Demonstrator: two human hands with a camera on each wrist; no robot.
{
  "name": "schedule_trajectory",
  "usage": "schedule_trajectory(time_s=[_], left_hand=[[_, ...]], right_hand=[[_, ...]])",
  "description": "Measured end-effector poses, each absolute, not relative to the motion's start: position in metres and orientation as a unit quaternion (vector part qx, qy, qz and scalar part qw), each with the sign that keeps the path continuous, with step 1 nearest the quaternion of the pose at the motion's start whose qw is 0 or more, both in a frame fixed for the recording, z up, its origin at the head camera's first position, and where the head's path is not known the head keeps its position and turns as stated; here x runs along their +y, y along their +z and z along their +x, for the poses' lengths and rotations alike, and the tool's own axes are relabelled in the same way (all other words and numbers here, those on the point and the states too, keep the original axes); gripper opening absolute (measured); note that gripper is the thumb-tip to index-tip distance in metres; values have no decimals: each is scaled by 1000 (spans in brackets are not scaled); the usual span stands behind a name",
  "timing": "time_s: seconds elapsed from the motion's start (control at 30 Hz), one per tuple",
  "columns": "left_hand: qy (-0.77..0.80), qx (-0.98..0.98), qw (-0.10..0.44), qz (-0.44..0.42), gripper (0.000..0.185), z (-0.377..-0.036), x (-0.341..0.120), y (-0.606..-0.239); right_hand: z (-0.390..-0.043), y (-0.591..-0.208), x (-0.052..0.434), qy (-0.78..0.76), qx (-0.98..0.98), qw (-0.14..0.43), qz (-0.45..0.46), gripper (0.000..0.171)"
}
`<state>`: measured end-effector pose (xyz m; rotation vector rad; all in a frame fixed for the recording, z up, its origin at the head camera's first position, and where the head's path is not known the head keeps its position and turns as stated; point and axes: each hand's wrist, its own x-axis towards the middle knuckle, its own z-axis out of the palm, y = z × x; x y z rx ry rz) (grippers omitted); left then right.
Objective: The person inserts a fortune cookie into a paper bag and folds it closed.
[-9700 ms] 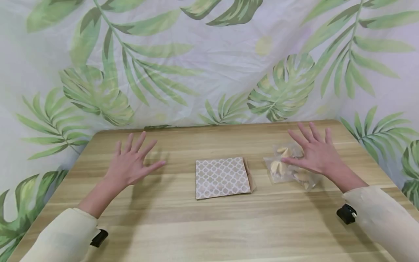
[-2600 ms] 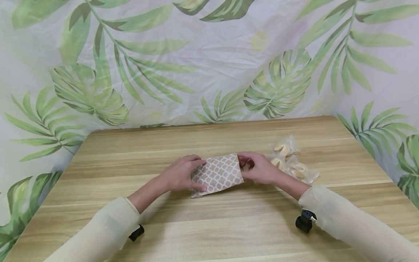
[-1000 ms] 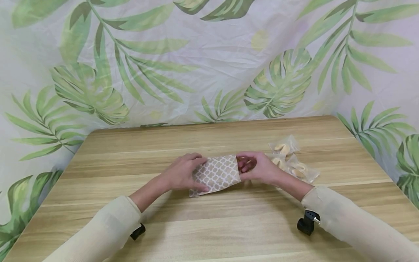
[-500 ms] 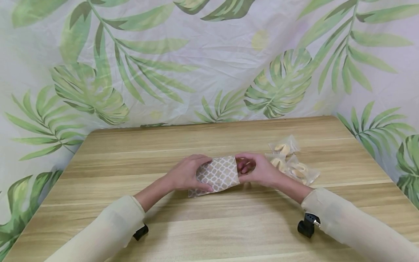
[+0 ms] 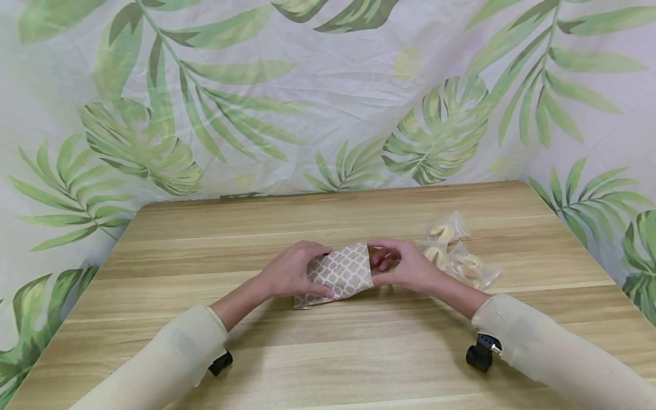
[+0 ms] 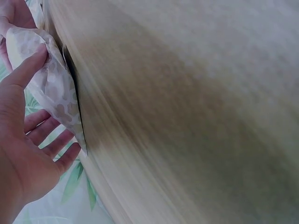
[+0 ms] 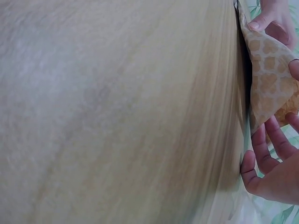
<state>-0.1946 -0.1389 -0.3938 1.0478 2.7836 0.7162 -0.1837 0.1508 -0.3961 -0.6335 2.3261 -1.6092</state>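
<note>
A patterned tan-and-white paper bag (image 5: 342, 269) sits at mid-table, its mouth to the right. My left hand (image 5: 293, 270) grips its closed end, fingers along the far edge and thumb on the near edge. At the mouth, my right hand (image 5: 405, 265) holds the bag by its edges, with the fingers curled and partly hidden by the bag. The left wrist view shows the left thumb pressing into the puffed paper bag (image 6: 56, 88). In the right wrist view, the brown inside of the paper bag (image 7: 287, 109) shows by the right fingers (image 7: 264, 149).
Three fortune cookies in clear wrappers lie right of the bag: a far one (image 5: 442, 232), a left one (image 5: 435, 256) partly behind the right hand, and a right one (image 5: 468, 266). The wooden table (image 5: 328, 353) ends at a leaf-printed cloth (image 5: 333, 102).
Earlier, both hands were spread apart above the table and the bag lay flat. The hands then came together on the bag. Over the last second the left hand slid slightly right along it.
</note>
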Motion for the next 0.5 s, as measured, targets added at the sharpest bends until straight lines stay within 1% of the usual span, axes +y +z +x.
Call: schedule_trajectory(time_s=[0.5], left_hand=[[243, 909, 31, 336, 83, -195, -139, -394]], right_hand=[[-184, -396, 150, -537, 804, 108, -231, 64]])
